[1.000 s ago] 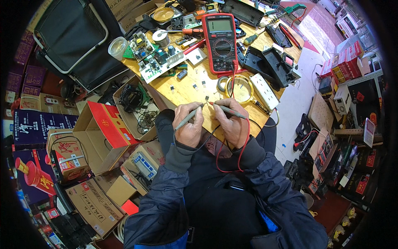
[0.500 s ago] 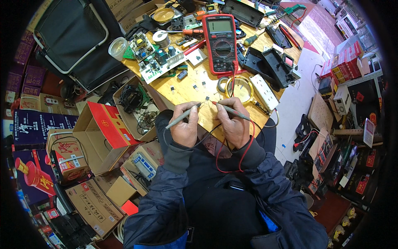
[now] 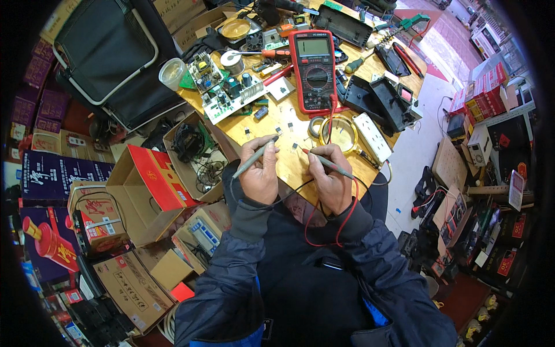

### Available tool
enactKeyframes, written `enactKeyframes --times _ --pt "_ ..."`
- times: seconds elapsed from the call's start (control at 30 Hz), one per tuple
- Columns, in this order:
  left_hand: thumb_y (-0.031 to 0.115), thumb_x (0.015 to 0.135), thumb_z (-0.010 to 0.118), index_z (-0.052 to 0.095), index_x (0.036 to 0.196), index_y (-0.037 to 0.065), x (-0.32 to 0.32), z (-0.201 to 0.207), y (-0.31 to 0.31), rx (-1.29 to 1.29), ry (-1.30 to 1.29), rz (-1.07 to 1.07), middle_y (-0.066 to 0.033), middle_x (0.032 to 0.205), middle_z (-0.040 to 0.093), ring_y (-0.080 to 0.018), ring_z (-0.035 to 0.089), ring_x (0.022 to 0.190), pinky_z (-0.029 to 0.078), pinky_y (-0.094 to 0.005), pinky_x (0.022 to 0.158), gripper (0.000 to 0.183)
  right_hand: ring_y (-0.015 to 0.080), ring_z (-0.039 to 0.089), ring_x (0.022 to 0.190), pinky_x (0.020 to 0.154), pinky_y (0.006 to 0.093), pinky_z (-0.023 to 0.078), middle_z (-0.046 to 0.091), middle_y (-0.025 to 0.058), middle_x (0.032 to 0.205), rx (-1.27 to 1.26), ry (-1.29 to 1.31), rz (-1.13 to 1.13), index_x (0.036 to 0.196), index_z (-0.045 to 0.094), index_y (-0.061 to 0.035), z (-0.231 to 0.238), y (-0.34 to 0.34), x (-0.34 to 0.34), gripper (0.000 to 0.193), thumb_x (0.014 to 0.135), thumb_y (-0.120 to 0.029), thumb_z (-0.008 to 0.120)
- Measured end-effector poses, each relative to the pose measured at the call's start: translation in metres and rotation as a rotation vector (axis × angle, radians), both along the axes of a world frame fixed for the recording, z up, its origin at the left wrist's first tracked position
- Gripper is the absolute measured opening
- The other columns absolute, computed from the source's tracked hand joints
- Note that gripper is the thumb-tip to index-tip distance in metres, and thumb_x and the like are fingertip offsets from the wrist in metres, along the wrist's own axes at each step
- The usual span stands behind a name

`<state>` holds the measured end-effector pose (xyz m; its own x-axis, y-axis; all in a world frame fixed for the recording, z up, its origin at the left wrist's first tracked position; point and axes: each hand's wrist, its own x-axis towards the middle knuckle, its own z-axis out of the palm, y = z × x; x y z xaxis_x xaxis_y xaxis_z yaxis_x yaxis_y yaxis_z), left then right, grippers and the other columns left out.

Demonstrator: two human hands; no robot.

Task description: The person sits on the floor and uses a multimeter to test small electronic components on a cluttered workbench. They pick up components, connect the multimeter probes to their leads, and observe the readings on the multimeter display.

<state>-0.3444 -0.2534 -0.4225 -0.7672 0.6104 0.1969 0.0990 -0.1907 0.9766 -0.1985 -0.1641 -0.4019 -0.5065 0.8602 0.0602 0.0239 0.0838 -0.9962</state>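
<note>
wooden table [image 3: 289, 172], carrying: red multimeter [image 3: 315, 72]; populated circuit board [image 3: 224, 91]; small black three-legged components [image 3: 295, 146]; yellow-rimmed magnifier [image 3: 342, 136]; white power strip [image 3: 373, 137]; spool [image 3: 233, 64]; black plastic casings [image 3: 363, 97].

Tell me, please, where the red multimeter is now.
In the head view's upper middle, the red multimeter sits on the table between the circuit board on its left and the open black case on its right.

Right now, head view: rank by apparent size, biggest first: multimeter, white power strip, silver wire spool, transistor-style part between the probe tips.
1. Red digital multimeter
2. White power strip
3. Silver wire spool
4. Transistor-style part
</note>
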Motion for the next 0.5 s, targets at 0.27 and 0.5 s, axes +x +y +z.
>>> enactKeyframes --times 0.27,0.5 --pt "0.012 0.116 0.066 0.064 0.132 -0.004 0.002 -0.009 0.001 -0.125 0.108 -0.028 -0.0108 0.118 0.073 -0.0135 0.070 0.102 0.059 -0.0288 0.093 0.023 0.0130 0.073 0.079 0.069 0.0294 0.057 0.074 0.0094 0.095 0.038 0.005 -0.029 0.116 0.070 0.0024 -0.006 0.001 -0.001 0.014 0.108 -0.008 0.074" --pt "0.011 0.116 0.066 0.064 0.129 -0.004 -0.001 -0.010 -0.004 -0.113 0.094 -0.078 -0.0108 0.117 0.076 -0.0138 0.072 0.103 0.060 -0.0296 0.094 0.020 0.0129 0.072 0.076 0.070 0.0286 0.057 0.074 0.0079 0.091 0.025 -0.036 -0.016 0.116 0.069 0.0021 -0.004 0.000 0.001 0.014 0.109 -0.009 0.074"
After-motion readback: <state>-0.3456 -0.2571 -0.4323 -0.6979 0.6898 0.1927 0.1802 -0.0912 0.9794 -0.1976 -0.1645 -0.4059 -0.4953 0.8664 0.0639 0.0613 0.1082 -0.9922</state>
